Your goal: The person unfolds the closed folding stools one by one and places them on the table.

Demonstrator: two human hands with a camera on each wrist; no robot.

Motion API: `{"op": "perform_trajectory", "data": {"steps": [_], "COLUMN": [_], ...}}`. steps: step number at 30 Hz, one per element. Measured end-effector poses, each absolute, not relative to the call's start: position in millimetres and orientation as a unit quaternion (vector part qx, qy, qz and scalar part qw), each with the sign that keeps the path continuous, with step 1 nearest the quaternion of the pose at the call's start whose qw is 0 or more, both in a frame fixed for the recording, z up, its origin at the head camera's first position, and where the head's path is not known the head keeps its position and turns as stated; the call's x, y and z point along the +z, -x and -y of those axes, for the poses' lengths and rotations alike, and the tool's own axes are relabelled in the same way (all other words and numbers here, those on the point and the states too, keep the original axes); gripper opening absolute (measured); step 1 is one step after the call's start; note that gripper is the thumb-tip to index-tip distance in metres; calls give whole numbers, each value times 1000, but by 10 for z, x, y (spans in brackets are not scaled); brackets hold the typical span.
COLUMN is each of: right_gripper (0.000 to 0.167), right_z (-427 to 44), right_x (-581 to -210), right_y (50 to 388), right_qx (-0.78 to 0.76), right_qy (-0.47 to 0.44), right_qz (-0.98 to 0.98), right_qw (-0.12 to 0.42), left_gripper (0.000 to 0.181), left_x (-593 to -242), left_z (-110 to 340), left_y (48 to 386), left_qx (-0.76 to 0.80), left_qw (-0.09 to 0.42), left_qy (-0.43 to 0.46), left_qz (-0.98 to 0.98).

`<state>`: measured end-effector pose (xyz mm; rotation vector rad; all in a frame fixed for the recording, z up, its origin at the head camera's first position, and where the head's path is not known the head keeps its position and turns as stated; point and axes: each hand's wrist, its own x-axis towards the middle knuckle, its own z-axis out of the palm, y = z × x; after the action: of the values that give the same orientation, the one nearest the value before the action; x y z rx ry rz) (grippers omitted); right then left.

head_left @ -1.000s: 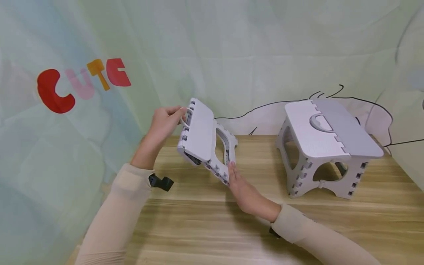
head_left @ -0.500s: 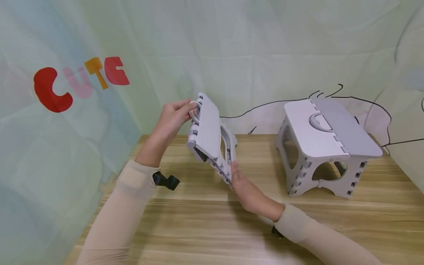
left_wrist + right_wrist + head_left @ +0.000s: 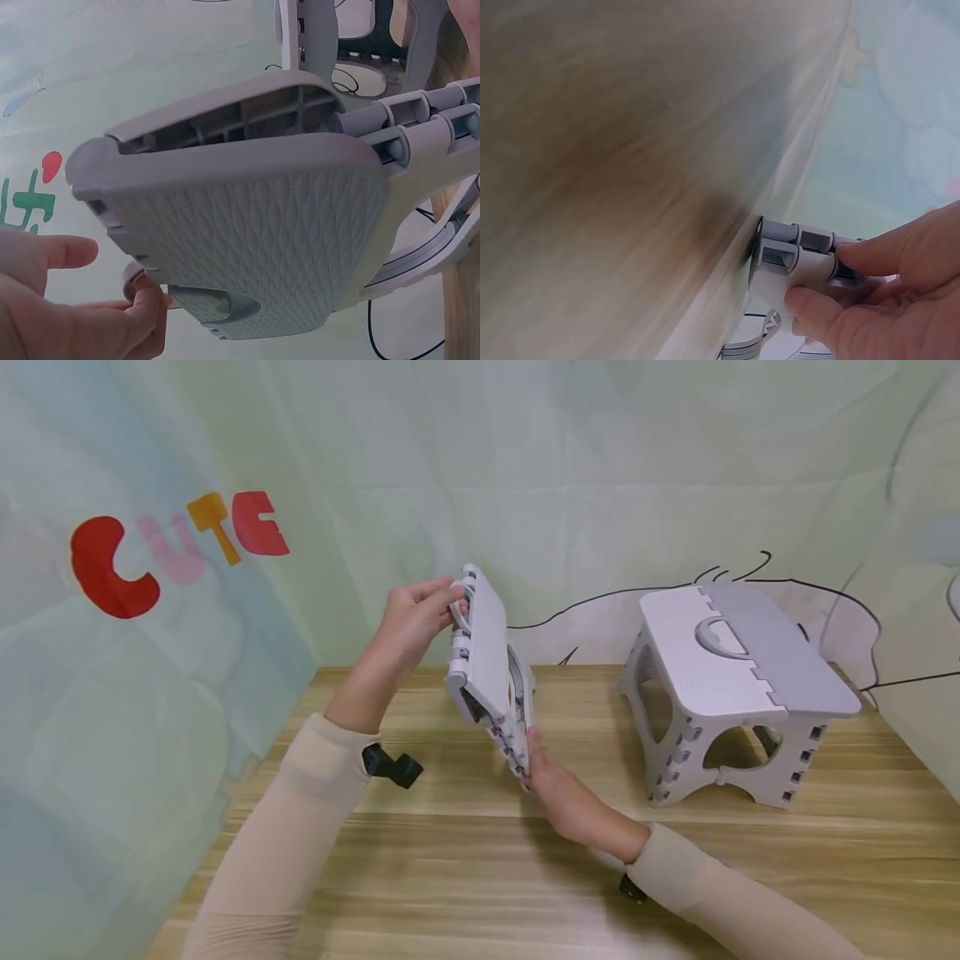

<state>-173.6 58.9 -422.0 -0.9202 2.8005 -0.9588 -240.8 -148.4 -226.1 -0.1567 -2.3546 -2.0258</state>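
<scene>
A white and grey folding stool (image 3: 486,647), partly folded, stands tilted on the wooden tabletop. Its seat halves (image 3: 247,217) form a narrow wedge, with the ribbed underside visible in the left wrist view. My left hand (image 3: 416,614) has its fingers hooked through the stool's carry handle (image 3: 135,279) at the upper left; the thumb sticks out free. Lower down, my right hand (image 3: 558,789) pinches the hinged leg panel (image 3: 810,255) near the table, thumb and fingers on opposite sides. The far leg panel is partly hidden behind the seat.
A second folding stool (image 3: 742,652) stands unfolded at the right, its flat top half white and half grey. Printed cloth (image 3: 570,485) hangs behind and at the left of the wooden table (image 3: 450,877), with coloured letters (image 3: 116,568) on it.
My left hand has moved right, carrying the handle and seat with it. The seat halves now stand steeper and nearer the leg panel. My right hand has shifted slightly right, still at the leg panel.
</scene>
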Motion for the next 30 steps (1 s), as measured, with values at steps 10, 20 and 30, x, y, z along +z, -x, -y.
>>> {"op": "perform_trajectory", "data": {"steps": [10, 20, 30], "right_gripper": [70, 69, 69], "right_z": [-642, -703, -750], "right_x": [-4257, -4278, -4301], "right_y": [1764, 1788, 1828], "right_qx": [-345, -374, -390], "right_qy": [282, 279, 285], "right_qz": [-895, -884, -875], "right_qw": [29, 34, 39], "left_gripper": [55, 55, 56], "left_x": [-2220, -2211, -2222], "left_z": [1203, 979, 814], "left_y": [2446, 2482, 2510], "left_qx": [-659, -655, -663], "left_qw": [5, 3, -3], "left_qy": [68, 71, 81], "left_qz": [749, 752, 744]}}
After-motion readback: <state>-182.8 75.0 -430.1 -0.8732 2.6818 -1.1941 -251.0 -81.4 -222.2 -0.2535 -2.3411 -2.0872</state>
